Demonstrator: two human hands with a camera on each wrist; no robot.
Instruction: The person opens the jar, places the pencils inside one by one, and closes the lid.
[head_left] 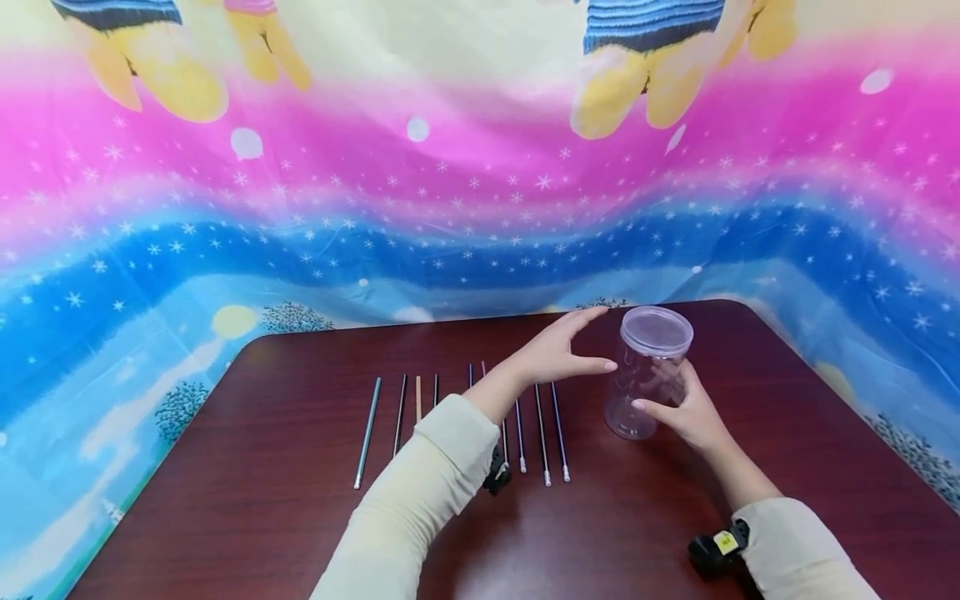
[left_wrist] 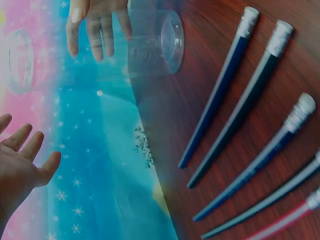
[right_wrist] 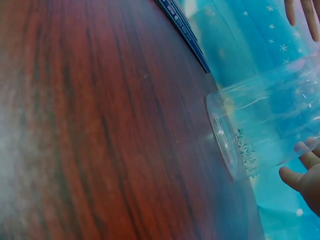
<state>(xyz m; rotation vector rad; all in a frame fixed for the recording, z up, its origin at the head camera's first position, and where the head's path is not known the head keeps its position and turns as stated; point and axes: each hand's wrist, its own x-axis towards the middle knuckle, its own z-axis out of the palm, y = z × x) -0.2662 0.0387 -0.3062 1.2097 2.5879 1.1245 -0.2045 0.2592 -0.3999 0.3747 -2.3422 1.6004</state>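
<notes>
Head view: we see a clear jar (head_left: 637, 379) upright at the right half of the brown table (head_left: 300, 533), topped by its pale lid (head_left: 657, 331). A row of pencils (head_left: 367, 433) lies to its left, partly covered by the left sleeve (head_left: 420, 492).
Left wrist view: here we make out a gap between the left hand (head_left: 558, 350) and the jar, though from the head the thumb tip meets the jar's outline. We also get the pencils' white erasers and silver bands close up.
Right wrist view: this one gives us lettering on a dark pencil, too small to read from the head, and the jar's round base in large.
Left hand's pose: palm toward the jar, fingers stretched out, thumb well apart from them; the grip is wide.
Right hand's pose: in from the jar's right, thumb across the near side and fingers round the far side, where we see them through the clear wall. It holds the jar by its body; how firmly, we cannot tell.
</notes>
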